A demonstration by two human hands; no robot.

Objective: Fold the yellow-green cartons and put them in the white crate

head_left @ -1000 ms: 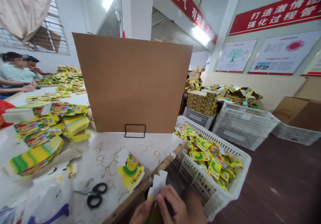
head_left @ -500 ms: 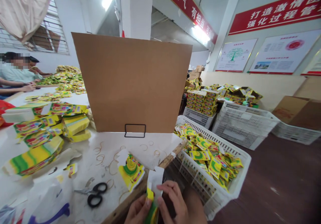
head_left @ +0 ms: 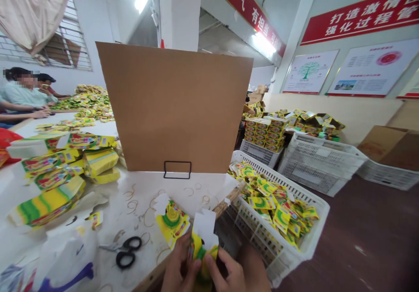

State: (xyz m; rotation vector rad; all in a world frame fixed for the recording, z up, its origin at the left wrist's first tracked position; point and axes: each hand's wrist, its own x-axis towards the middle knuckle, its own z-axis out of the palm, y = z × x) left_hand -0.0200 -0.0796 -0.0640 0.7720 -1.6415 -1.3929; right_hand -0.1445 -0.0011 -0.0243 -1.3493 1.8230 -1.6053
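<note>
Between my two hands, at the near edge of the table, is a small yellow and green printed carton (head_left: 205, 249) with white flaps standing up at its open end. My left hand (head_left: 180, 263) closes on its left side, and my right hand (head_left: 226, 271) pinches its right side with thumb and fingers. The carton's lower part is hidden by my hands. Just beyond it on the white table lies another flattened yellow carton (head_left: 172, 220). Black-handled scissors (head_left: 126, 252) rest to the left of my hands.
A brown cardboard panel (head_left: 176, 108) stands across the table behind a black wire holder (head_left: 177, 176). Stacks of flat cartons (head_left: 52, 165) lie left. On the right stands a white crate (head_left: 314, 239) of packed cartons. People (head_left: 26, 91) sit at the far left.
My right hand has moved down onto the carton's front. The carton has turned so more of its yellow and green face shows, with its flaps more spread.
</note>
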